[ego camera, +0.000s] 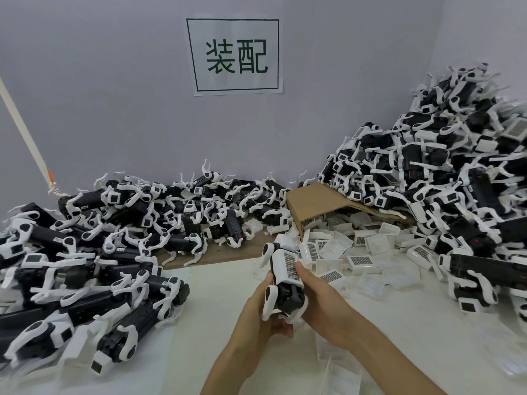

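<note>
I hold a black-and-white toy robot dog [285,280] above the white table, near the middle of the view. A white cover with a dark grid label [291,265] sits on its back. My left hand [263,315] grips the dog from below and on the left side. My right hand [319,297] grips it from the right, its thumb pressing on the white cover. The dog's white legs stick out between my fingers.
A big heap of robot dogs [99,246] covers the left. A taller heap [442,172] rises at the right against the wall. Loose white covers [362,252] spill from a tipped cardboard box [313,203]. A paper sign [236,55] hangs on the wall.
</note>
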Demonstrator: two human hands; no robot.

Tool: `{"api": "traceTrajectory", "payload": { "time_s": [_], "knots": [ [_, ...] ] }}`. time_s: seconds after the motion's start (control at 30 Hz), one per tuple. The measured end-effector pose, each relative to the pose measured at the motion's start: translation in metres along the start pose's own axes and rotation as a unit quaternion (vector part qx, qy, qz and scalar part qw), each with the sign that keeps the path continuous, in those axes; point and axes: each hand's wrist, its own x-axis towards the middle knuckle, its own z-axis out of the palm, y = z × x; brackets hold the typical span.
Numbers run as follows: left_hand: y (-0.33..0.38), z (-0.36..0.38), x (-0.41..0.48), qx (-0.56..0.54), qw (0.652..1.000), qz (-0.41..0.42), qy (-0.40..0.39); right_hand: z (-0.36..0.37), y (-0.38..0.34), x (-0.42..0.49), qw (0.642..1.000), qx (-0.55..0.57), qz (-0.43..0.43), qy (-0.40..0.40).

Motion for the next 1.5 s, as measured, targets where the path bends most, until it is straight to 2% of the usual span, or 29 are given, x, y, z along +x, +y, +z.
{"api": "traceTrajectory", "payload": {
  "time_s": [0.33,0.7,0.8,0.87,1.0,1.17,1.33,1.5],
  "knots": [
    [-0.004,0.004,0.003,0.007,0.999,-0.024,0.033,0.0,0.0,0.002,0.997,0.012,0.016,0.073],
    [0.001,0.001,0.002,0.024,0.999,-0.016,0.033,-0.001,0.002,0.004,0.996,-0.015,-0.024,0.079],
    [-0.001,0.001,0.002,0.013,0.999,-0.033,0.036,0.0,0.001,0.002,0.993,-0.069,-0.05,0.08],
    [-0.002,-0.001,0.004,0.01,0.999,-0.032,0.031,0.0,0.0,0.001,0.982,-0.135,-0.086,0.105],
    [-0.001,-0.008,0.005,-0.011,0.999,-0.017,0.042,-0.002,0.004,0.0,0.93,-0.281,-0.197,0.135],
    [0.001,-0.014,0.005,-0.068,0.996,0.006,0.064,-0.01,-0.001,0.002,0.91,-0.266,-0.244,0.204],
    [0.004,-0.018,0.007,-0.087,0.992,0.016,0.095,-0.021,-0.012,0.004,0.958,-0.18,-0.173,0.143],
    [0.0,-0.015,0.007,-0.068,0.992,-0.019,0.104,-0.02,-0.009,0.005,0.979,-0.149,-0.121,0.07]
  ]
}}
